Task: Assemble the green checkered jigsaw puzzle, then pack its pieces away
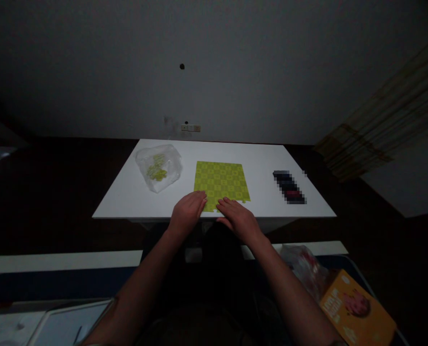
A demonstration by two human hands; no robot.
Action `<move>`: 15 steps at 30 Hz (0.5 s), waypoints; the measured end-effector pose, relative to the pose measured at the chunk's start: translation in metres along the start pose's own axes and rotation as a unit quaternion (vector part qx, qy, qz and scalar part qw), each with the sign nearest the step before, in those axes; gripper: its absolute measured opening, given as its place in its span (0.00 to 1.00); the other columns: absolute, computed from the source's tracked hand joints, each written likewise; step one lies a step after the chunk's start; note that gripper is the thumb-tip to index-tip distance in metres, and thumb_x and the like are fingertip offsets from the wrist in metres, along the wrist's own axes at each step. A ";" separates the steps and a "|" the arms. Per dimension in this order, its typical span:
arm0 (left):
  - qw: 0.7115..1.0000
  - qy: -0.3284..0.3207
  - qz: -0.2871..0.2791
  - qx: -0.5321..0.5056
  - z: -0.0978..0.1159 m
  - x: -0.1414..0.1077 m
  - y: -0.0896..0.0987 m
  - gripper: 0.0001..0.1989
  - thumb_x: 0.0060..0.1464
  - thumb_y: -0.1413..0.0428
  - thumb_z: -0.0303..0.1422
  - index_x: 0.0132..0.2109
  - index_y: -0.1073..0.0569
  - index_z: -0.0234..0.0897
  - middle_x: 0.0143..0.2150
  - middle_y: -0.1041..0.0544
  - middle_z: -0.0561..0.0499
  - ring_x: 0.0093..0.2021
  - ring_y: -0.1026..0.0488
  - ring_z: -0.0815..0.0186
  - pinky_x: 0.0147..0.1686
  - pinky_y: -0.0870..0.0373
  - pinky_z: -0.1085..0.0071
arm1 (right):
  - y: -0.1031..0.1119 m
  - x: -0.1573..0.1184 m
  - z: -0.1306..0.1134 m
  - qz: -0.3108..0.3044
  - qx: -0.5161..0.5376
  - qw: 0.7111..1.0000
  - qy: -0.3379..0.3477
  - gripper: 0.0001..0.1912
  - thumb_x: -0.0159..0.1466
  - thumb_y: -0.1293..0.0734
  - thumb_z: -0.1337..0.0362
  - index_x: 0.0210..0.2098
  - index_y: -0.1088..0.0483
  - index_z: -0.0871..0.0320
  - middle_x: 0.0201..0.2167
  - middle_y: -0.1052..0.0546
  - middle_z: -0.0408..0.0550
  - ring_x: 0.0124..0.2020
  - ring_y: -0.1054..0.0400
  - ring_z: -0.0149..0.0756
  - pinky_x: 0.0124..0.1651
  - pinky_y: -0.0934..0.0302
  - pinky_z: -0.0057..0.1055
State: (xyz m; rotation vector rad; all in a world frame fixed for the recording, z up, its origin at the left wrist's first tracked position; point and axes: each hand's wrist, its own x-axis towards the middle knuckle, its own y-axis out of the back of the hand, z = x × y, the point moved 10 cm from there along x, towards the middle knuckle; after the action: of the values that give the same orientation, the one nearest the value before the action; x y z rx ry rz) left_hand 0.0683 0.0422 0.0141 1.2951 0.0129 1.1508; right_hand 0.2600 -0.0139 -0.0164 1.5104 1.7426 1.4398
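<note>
A yellow-green jigsaw puzzle [221,180] lies flat on the white table, its pieces joined in a sheet with a checkered pattern. Its near edge is uneven, with knobs and notches showing. At its lower left corner rests my left hand [189,210], fingers together and laid over the edge. My right hand [238,218] lies on the near edge a little to the right, fingers stretched out and thumb below the table's rim. Any loose piece under either hand is hidden. To the left sits a clear plastic bag [172,168] holding more yellow-green pieces [158,174].
The white table [127,202] stands against a grey wall. A pixelated dark object [289,187] lies at its right. Beside my right arm are an orange puzzle box [358,312] and a crumpled plastic bag [303,266]. A pale tray [69,322] is at lower left.
</note>
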 end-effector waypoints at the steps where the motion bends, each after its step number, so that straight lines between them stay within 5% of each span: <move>1: 0.999 -0.012 -0.031 0.005 0.006 -0.001 -0.009 0.21 0.88 0.50 0.38 0.66 0.13 0.40 0.69 0.09 0.37 0.71 0.12 0.49 0.73 0.14 0.44 | -0.001 -0.002 0.001 0.008 0.009 1.000 0.000 0.23 0.80 0.21 0.62 0.72 0.13 0.44 0.75 0.14 0.54 0.80 0.21 0.58 0.84 0.27 0.67; 7: 0.983 -0.030 -0.163 0.082 0.027 -0.013 -0.039 0.29 0.84 0.39 0.48 0.80 0.22 0.40 0.87 0.25 0.32 0.87 0.27 0.40 0.83 0.27 0.38 | -0.005 -0.011 -0.006 0.043 0.013 0.999 0.024 0.19 0.85 0.27 0.63 0.70 0.12 0.48 0.73 0.13 0.57 0.76 0.17 0.57 0.83 0.25 0.63; 12: 0.979 -0.074 -0.160 0.102 0.037 -0.026 -0.036 0.25 0.83 0.39 0.36 0.80 0.22 0.40 0.81 0.17 0.34 0.81 0.19 0.43 0.72 0.17 0.47 | -0.007 -0.014 -0.009 0.042 -0.055 0.997 -0.023 0.28 0.83 0.28 0.64 0.80 0.20 0.51 0.84 0.24 0.62 0.86 0.28 0.62 0.84 0.27 0.64; 15: 0.983 -0.084 -0.130 0.104 0.039 -0.031 -0.030 0.24 0.81 0.40 0.28 0.77 0.19 0.40 0.76 0.13 0.35 0.75 0.14 0.44 0.62 0.13 0.51 | -0.006 -0.013 -0.008 0.018 -0.035 0.999 -0.034 0.30 0.82 0.30 0.67 0.81 0.19 0.47 0.83 0.21 0.57 0.86 0.29 0.61 0.85 0.29 0.68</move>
State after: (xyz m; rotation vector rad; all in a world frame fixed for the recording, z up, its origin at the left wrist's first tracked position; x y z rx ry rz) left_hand 0.0958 -0.0019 -0.0123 1.5235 0.1767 0.8312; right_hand 0.2547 -0.0284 -0.0230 1.5446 1.6157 1.4341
